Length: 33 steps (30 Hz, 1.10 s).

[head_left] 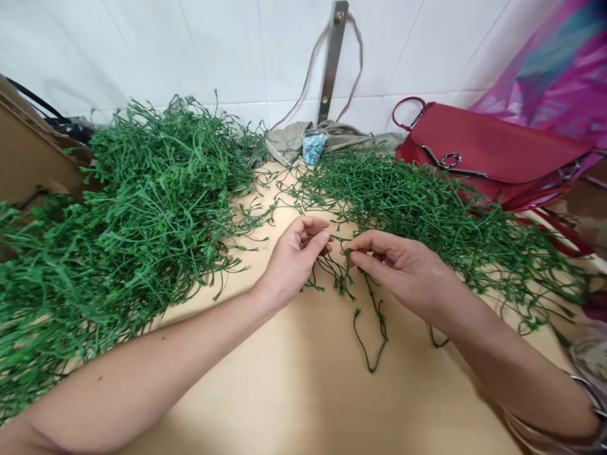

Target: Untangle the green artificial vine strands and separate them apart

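White tiled wall [142, 44] backs a pale wooden desk [294, 398] piled with two large masses of thin green vine strands, the left heap [152, 202] the bulkier, the right heap [427, 215] spreading toward a red handbag [488, 148] beside a pink-and-blue plastic sheet [545, 76]. A cardboard box [28, 151] stands at far left. Against the wall, a crumpled grey-green cloth [289, 142] lies below a steel bracket [332, 60], and a small clear cup [313, 146] of blue-and-white pieces stands against the cloth. A person's forearms [142, 373] reach in between the heaps, apparently so a few strands can be handled apart from the tangle. The left hand [291, 262] is half curled, its fingers bent toward the strands; whether it grips any cannot be told. The right hand [398, 268] is nearly closed, thumb and forefinger pinching a single strand [359, 341] whose looped end lies on the desk below the hands.
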{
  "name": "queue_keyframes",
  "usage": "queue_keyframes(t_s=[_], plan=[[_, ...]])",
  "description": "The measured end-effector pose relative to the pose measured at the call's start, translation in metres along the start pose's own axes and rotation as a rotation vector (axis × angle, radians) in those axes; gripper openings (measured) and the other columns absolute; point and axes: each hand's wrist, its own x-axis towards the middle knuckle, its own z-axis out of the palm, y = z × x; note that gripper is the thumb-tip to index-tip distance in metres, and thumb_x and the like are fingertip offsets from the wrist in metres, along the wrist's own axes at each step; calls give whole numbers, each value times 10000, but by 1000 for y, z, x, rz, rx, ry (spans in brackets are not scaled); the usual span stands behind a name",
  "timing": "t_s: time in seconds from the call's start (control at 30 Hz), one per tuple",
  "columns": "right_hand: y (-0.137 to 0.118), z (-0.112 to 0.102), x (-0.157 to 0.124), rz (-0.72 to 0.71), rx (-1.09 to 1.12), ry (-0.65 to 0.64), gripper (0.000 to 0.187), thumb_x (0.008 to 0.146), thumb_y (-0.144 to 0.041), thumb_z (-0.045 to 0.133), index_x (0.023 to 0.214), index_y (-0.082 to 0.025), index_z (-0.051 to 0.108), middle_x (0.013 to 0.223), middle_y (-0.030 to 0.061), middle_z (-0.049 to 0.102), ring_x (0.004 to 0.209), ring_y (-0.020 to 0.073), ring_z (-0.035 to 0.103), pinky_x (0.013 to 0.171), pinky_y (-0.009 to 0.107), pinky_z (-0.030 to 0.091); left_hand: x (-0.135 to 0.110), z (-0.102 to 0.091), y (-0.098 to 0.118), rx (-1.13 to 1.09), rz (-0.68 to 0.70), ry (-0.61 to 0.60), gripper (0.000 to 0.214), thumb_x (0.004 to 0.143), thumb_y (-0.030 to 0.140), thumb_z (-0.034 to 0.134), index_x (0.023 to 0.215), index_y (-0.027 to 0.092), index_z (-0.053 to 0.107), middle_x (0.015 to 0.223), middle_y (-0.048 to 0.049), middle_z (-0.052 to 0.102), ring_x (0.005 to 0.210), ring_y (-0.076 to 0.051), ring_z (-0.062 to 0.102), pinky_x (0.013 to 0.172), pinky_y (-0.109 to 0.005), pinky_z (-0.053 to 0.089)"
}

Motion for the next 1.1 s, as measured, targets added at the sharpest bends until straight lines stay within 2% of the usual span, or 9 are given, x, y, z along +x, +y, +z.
queue_keyframes(t_s=[0.07,0.2,0.33,0.47,0.67,0.8,0.93,1.0,1.1], plan=[[0,-1,1,9,46,-31,173,862,-358,577,828,-214,668,716,5,660,644,155,561,581,277,437,0,0,0,13,-17,-44,89,889,155,632,966,149,588,839,19,600,723,-65,581,748,-214,470],[4,-1,1,13,48,-3,219,885,-375,572,769,-213,661,690,3,664,628,150,576,591,279,446,1,-1,2,37,-36,-98,143,877,184,654,996,138,589,825,17,605,720,-71,576,726,-217,461],[8,2,2,22,165,47,182,856,-389,636,880,-221,701,768,19,733,708,175,665,669,300,508,0,-2,2,134,-69,-179,238,851,311,710,954,142,577,816,10,621,722,-84,567,713,-234,452],[9,3,1,49,289,74,197,828,-413,688,877,-222,707,868,46,769,810,197,697,752,332,541,-3,-2,2,291,-59,-276,290,770,357,776,860,156,588,823,17,617,693,-80,524,652,-224,414],[11,-1,3,39,180,124,174,801,-382,676,808,-210,702,743,25,717,700,172,642,676,310,501,0,-1,9,352,-90,-266,107,816,239,669,833,138,639,750,25,607,660,-74,507,659,-219,406],[8,-3,3,-6,41,149,137,817,-323,640,832,-216,724,734,22,708,651,165,609,603,292,471,4,-4,12,363,-159,-234,88,784,218,676,797,138,642,685,48,568,623,-70,476,650,-223,388],[8,-5,2,-22,-86,218,147,844,-314,623,865,-224,737,779,28,724,662,165,608,605,292,474,5,-6,11,328,-166,-226,126,765,245,692,815,136,650,732,34,591,656,-76,497,667,-228,389],[9,-6,2,-13,-83,203,172,850,-349,625,872,-219,737,775,30,725,662,169,610,601,293,472,4,-6,10,319,-161,-222,139,762,256,694,821,139,647,750,30,598,654,-77,491,653,-229,386],[8,-7,3,3,-38,113,236,867,-406,606,869,-208,734,740,31,717,650,173,612,576,287,460,3,-5,10,350,-136,-217,140,764,266,689,824,146,648,736,36,583,623,-72,454,603,-223,363]])
